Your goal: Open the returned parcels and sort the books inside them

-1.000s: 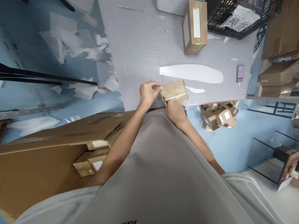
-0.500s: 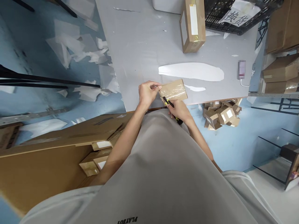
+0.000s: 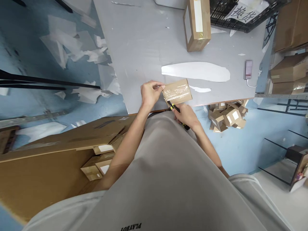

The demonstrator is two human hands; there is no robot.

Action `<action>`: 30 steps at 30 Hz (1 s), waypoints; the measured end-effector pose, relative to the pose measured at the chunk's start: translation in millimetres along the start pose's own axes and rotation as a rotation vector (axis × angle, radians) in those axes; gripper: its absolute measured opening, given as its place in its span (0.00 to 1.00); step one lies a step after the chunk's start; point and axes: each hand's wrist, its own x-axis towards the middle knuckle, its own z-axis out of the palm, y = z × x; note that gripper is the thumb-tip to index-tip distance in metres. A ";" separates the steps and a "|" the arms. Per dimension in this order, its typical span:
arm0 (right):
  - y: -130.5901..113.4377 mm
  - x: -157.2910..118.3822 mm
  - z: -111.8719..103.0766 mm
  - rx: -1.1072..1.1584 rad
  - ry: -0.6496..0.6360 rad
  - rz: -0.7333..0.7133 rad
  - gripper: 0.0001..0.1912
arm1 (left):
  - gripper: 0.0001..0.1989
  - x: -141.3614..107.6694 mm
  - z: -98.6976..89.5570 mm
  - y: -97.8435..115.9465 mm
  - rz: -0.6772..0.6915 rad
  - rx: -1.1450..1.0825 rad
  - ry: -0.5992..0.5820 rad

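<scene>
Left hand (image 3: 151, 93) pinched the left corner of the box (image 3: 177, 90) between thumb and fingers; right hand (image 3: 186, 115) was wrapped round a black-and-yellow knife (image 3: 173, 106), tip against the box's near left side. Box sat at the tabletop's near edge, film-like tape glinting on top; couldn't tell if it was fully supported.

Risks, my judgement: a slip along the slick tape could carry the blade to the left fingers, close by. One-corner pinch looked light, so the box could swivel under a push. Cutting too deep could nick whatever was inside. Shirt (image 3: 166, 141) hung close below the knife, so it could snag.

Tabletop (image 3: 134, 48) was grey, scuffed, with a long white patch (image 3: 196, 71) just past the box, paper or bare surface, unclear. Farther off: tall carton (image 3: 198, 25), black crate (image 3: 223, 19), blurred-out device (image 3: 248, 69) on a cable.

Blue floor (image 3: 223, 147): paper scraps (image 3: 62, 38) left, heaped cartons (image 3: 228, 117) right. Big carton (image 3: 43, 173) gaped at the person's left, smaller boxes (image 3: 96, 165) inside.
</scene>
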 end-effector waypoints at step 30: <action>9.5 20.1 12.6 0.111 -0.086 -0.030 0.12 | 0.08 4.4 0.1 2.1 0.009 0.031 0.017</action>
